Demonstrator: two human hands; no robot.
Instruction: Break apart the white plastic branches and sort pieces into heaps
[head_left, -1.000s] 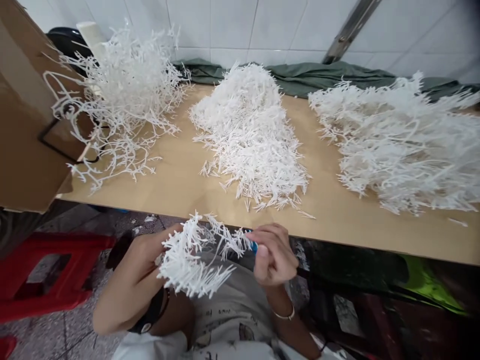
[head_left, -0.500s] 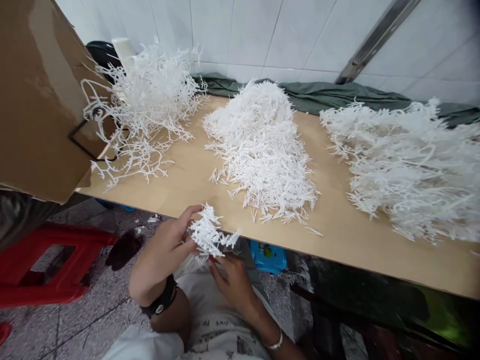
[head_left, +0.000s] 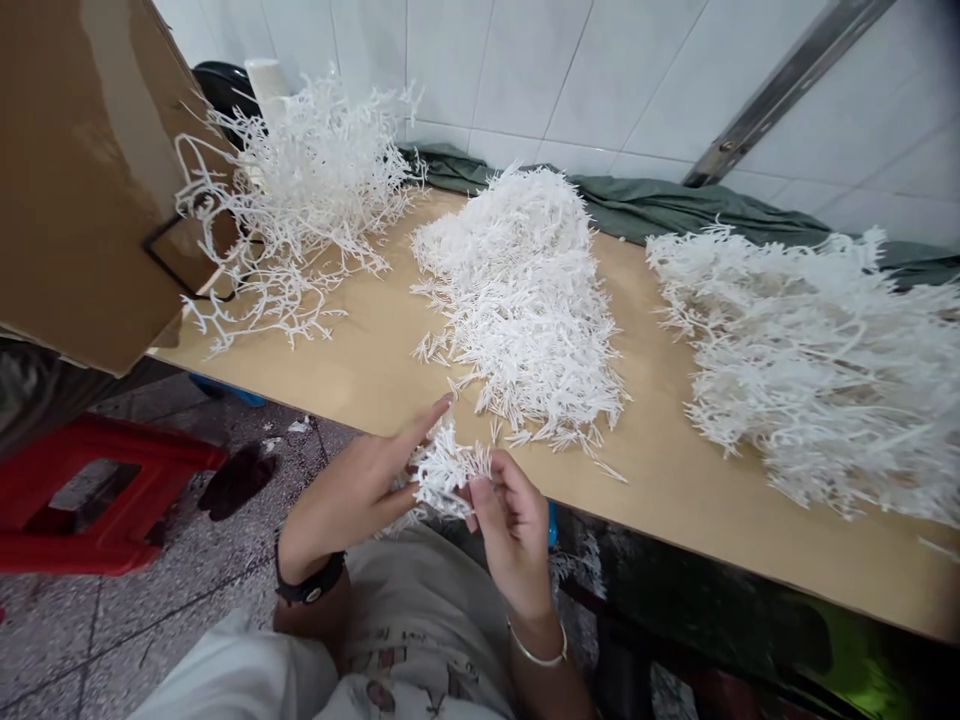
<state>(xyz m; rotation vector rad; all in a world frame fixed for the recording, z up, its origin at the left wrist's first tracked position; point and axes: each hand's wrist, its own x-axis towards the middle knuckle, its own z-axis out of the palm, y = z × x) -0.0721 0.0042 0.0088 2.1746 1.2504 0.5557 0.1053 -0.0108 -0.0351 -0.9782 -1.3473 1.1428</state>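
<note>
A bunch of small white branched plastic pieces (head_left: 442, 470) is held just off the table's front edge, above my lap. My left hand (head_left: 360, 490), with a black band at the wrist, is closed around the bunch from the left; its index finger points up along it. At the bunch's right side, my right hand (head_left: 514, 525) pinches the tips between thumb and fingers. Beyond both hands lies a heap of loose short white plastic pieces (head_left: 532, 300) on the tan table (head_left: 360, 375).
Bare branched white plastic stems (head_left: 315, 180) are piled at the left beside a cardboard box (head_left: 82, 180). A larger pile of white branched plastic (head_left: 810, 370) covers the right side. Green cloth (head_left: 637, 205) runs along the wall. A red stool (head_left: 105, 490) stands on the floor at left.
My right hand has come up from below the bunch to its right side and now grips its tips. The bunch and my left hand have shifted slightly right.
</note>
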